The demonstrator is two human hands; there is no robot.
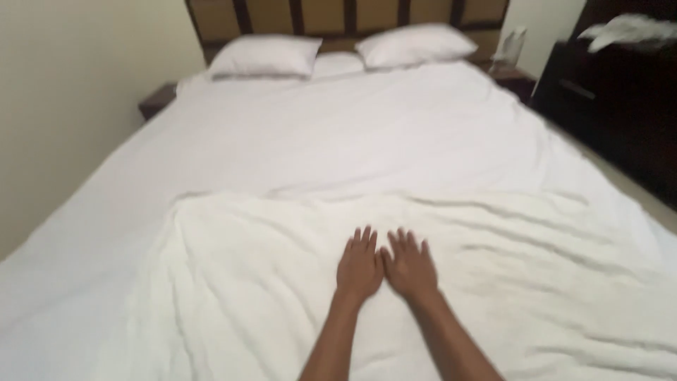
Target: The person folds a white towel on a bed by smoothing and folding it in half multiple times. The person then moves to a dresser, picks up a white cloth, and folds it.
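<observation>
Left hand [359, 267] and right hand [410, 268], flat, fingers spread, thumbs touching, pressed on rumpled white blanket [233, 282] across bed foot over white sheet [338, 134]; smoothing step, apparently; two pillows [265, 56] by headboard [338, 15].

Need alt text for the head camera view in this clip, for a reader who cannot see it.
Two bare hands, the left hand and right hand, lie flat side by side, palms down, on a wrinkled white blanket spread over the foot of a bed with a white sheet. Two white pillows rest against a wooden headboard; dark furniture stands to the right.
</observation>
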